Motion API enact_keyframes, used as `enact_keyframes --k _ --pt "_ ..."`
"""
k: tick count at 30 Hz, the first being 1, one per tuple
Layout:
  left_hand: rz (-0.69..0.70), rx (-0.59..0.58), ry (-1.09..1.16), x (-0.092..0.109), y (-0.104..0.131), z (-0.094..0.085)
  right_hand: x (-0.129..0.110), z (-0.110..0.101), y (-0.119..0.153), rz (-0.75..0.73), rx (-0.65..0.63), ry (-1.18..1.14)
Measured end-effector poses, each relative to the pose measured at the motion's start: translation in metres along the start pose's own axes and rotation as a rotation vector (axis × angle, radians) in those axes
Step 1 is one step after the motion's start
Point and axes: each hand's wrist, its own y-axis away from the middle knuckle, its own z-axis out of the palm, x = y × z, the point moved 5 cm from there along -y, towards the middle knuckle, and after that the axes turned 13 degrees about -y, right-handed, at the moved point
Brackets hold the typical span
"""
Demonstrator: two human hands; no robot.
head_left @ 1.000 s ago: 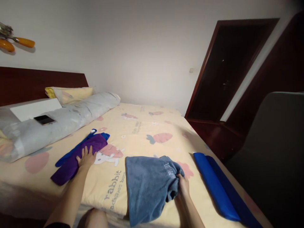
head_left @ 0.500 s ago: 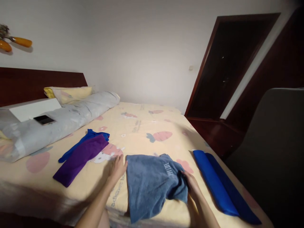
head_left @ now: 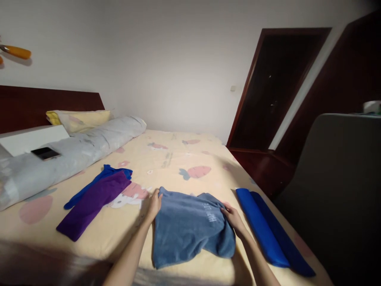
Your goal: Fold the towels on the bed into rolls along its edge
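Note:
A grey-blue towel with white lettering lies partly raised at the near side of the bed. My left hand pinches its upper left corner. At its right edge, beside the lettering, my right hand grips the cloth between thumb and fingers; folds bunch below that hand. Left of the towel, a purple folded cloth overlaps a blue cloth. To the right rest a bright blue folded cloth and a darker blue one, side by side along the bed's edge.
The bed has a cream sheet with carrot and rabbit prints. A long grey rolled quilt crosses its head end, with a phone and a white flat box there. A dark chair back stands right of the bed.
My left hand has closed on the towel's upper left corner and lifted it slightly. My right hand has shifted its hold up the right edge. The camera has turned a little right.

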Motion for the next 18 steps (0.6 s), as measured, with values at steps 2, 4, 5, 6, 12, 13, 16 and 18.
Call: enact_keyframes --k 2,4,5,6,12,13,16,18 --pt "0.005 0.001 0.024 -0.001 -0.002 -0.001 0.003 -0.004 0.0 -0.06 0.003 0.174" --pt "-0.011 0.015 0.024 0.001 0.003 -0.002 0.007 -0.005 0.006 -0.078 0.043 0.501" --pt "-0.017 0.037 0.027 0.004 0.008 -0.004 0.005 -0.003 0.01 -0.107 0.077 0.697" --pt "-0.015 0.053 0.064 0.009 0.015 -0.005 0.0 0.002 0.015 -0.16 0.112 0.887" --pt "0.119 -0.33 0.605 0.089 0.061 0.004 -0.055 0.094 0.048 -0.483 0.076 1.295" --pt "0.089 -0.449 0.744 0.103 0.068 0.009 -0.059 0.111 0.051 -0.457 0.029 1.246" --pt "-0.103 -0.527 1.217 0.12 0.078 0.018 -0.058 0.152 0.056 -0.314 -0.26 0.914" --pt "-0.225 -0.36 1.337 0.108 0.075 0.02 -0.052 0.155 0.053 -0.232 -0.388 0.744"
